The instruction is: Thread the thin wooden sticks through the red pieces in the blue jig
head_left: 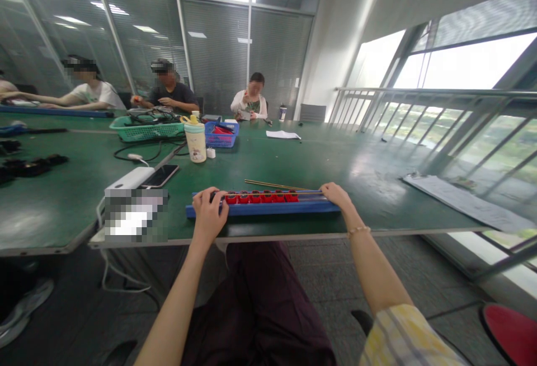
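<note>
A long blue tray (264, 209) lies along the front edge of the green table, with several red parts (255, 197) lined up inside it. My left hand (210, 212) is at the tray's left end, its fingers curled over a dark piece beside the leftmost red part. At the right end, my right hand (337, 195) is closed around the tip of a thin gold rod that runs along the top of the tray. Another thin gold rod (272, 185) rests on the table just behind the tray.
Left of the tray are a phone (161, 176) and a white power bank (128, 180). Farther back stand a cup (195, 143), a green basket (146, 131) and a blue basket (221, 137). A clipboard (465, 201) lies at right. Three people sit across the table.
</note>
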Demonstrator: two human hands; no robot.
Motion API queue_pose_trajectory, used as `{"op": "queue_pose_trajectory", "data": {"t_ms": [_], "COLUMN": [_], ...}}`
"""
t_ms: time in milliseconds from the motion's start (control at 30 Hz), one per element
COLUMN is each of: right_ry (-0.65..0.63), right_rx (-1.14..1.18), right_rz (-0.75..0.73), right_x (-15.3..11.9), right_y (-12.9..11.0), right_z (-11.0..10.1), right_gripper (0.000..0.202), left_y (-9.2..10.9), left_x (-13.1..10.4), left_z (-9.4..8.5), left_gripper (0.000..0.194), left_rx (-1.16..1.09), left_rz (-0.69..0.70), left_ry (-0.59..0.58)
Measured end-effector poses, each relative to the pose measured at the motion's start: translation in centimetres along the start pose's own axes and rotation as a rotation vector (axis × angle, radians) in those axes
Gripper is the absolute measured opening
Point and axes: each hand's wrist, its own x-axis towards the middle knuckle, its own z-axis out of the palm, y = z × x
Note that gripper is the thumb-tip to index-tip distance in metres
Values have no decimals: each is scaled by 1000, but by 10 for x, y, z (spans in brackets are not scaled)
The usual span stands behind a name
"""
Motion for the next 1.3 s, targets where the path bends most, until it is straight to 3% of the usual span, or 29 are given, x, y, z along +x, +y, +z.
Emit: {"op": "queue_pose_trajectory", "data": {"t_ms": [633, 1300], "right_ry": [-92, -81], "right_rx": [11, 20], "right_rz": [76, 8], "right_x": [-15, -14], "right_y": [-21, -17], "right_z": [-20, -17], "right_gripper": [37, 36], "left_y": [0, 1], "left_x": [0, 0], "left_z": [0, 0], "left_gripper": [25, 25], "left_rx": [7, 7], "left_rz": [6, -5], "left_ry": [2, -4]}}
